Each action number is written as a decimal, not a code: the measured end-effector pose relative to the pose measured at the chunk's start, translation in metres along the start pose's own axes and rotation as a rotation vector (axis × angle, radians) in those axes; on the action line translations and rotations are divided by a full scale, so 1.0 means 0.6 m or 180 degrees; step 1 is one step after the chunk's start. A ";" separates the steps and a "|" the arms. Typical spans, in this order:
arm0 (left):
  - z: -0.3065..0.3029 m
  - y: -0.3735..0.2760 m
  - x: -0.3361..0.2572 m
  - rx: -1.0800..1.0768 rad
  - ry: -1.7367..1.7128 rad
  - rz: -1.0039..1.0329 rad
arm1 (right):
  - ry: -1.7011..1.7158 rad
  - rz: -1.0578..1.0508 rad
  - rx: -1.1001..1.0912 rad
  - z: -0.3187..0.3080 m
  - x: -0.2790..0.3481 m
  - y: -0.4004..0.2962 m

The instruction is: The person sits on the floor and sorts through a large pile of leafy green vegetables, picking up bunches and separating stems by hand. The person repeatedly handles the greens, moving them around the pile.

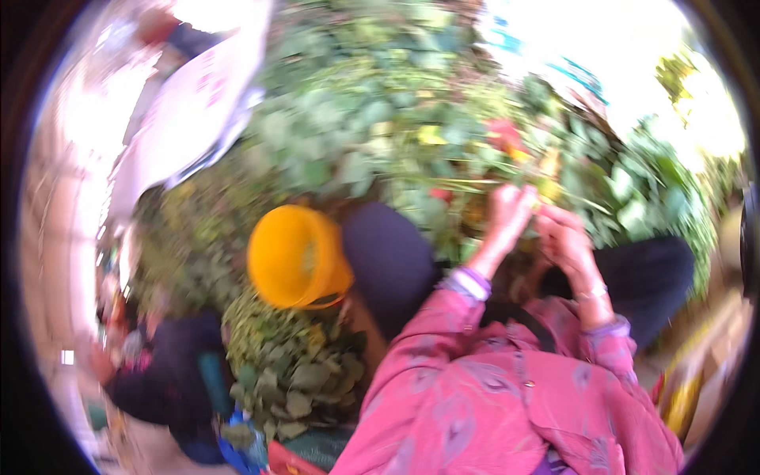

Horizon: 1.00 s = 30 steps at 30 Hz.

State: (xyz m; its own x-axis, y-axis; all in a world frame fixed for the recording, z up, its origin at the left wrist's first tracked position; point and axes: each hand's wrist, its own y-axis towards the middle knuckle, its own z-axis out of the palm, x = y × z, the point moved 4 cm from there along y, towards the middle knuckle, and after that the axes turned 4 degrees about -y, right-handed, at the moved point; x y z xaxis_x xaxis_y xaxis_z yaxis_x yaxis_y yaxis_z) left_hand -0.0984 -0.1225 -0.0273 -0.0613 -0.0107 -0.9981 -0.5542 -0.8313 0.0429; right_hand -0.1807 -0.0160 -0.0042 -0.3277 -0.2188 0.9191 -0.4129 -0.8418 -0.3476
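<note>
My left hand [512, 211] and my right hand [563, 234] meet in front of my lap, fingers bent and pinched together. Thin green stems [460, 185] run out to the left from my left fingertips. A small bit of green shows between the two hands, and my right fingers close on it; blur hides the exact grip. Beneath and beyond them spreads a large heap of leafy greens [356, 119]. Red and orange spots [507, 138] show among the leaves just past my hands.
A yellow bucket [285, 258] stands tilted beside my left knee [389, 261]. Below it sits a bundle of leaves [297, 380]. At far left a person in dark clothing [172, 380] sits close by. A pale printed sack [196, 113] lies at upper left, and more greens [659, 178] lie right.
</note>
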 end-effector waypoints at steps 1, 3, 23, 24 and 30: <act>0.012 0.002 0.004 0.0182 -0.0760 -0.0588 | 0.0184 0.0019 0.0061 -0.011 -0.015 0.007; 0.004 -0.008 -0.003 0.0597 -0.1534 -0.1117 | -0.0072 0.0137 0.0001 0.001 -0.011 0.001; 0.000 -0.013 -0.048 0.0458 -0.1811 -0.0957 | -0.0294 -0.0591 0.0194 -0.021 -0.010 0.034; 0.001 -0.021 -0.045 0.0338 -0.1815 -0.1076 | -0.0556 -0.0867 0.0180 -0.015 -0.007 0.026; 0.004 -0.014 -0.038 0.0444 -0.1522 -0.0885 | -0.0853 -0.1285 -0.0080 -0.007 0.011 0.002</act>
State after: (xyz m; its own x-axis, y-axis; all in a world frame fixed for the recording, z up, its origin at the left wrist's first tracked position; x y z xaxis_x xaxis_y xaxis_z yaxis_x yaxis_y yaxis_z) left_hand -0.0944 -0.1137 -0.0048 -0.2484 0.4776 -0.8427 -0.7055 -0.6853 -0.1805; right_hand -0.1870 -0.0162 0.0007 0.0920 0.0009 0.9958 -0.4834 -0.8742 0.0454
